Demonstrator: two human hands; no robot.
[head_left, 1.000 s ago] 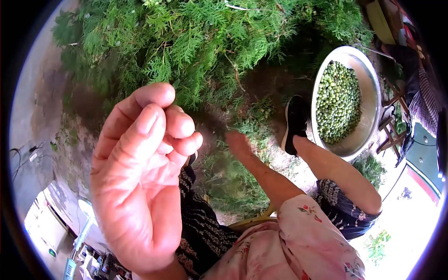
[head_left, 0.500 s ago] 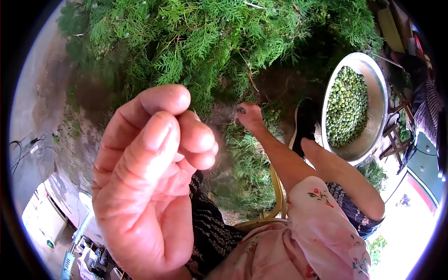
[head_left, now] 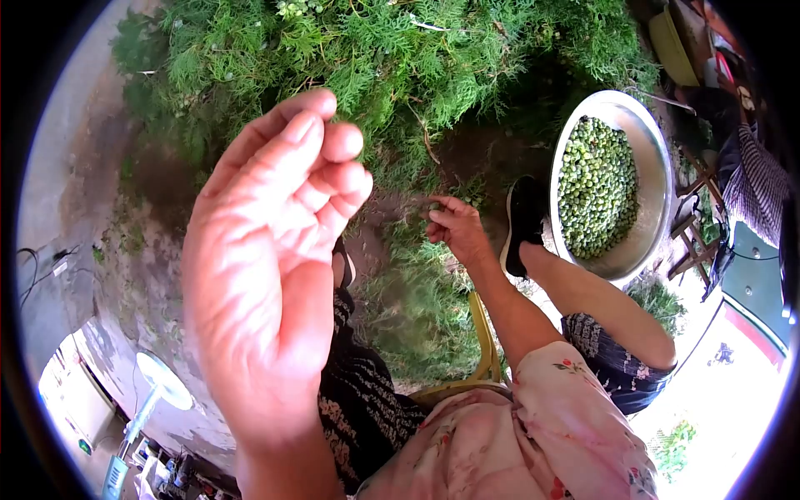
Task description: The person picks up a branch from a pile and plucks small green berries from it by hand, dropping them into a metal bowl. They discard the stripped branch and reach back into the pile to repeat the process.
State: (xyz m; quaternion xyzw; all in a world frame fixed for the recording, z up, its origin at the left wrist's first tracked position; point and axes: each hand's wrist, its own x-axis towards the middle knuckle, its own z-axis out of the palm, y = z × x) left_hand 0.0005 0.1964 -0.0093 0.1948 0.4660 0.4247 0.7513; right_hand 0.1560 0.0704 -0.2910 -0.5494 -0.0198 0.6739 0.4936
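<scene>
My left hand (head_left: 271,242) is large and close to the camera, palm side in view. Its thumb presses against the index finger while the other fingers curl; anything pinched there is hidden. Lower and farther off, my right hand (head_left: 457,229) hovers over the littered ground, its thumb and fingers drawn together, with a small dark spot between them that I cannot make out. Beyond both hands lies a big heap of green conifer branches (head_left: 400,67). Right of my right hand, a metal basin (head_left: 654,192) holds many small round green cones (head_left: 596,187).
My foot in a black shoe (head_left: 523,221) rests beside the basin. Loose green sprigs (head_left: 417,325) lie on the ground between my legs. A wooden folding stool (head_left: 696,242) is at the right, and a pale fan (head_left: 162,383) stands at the lower left.
My left hand has risen and tilted more upright, its wrist now showing. My right hand has turned and moved slightly lower in view, with its index finger reaching out further.
</scene>
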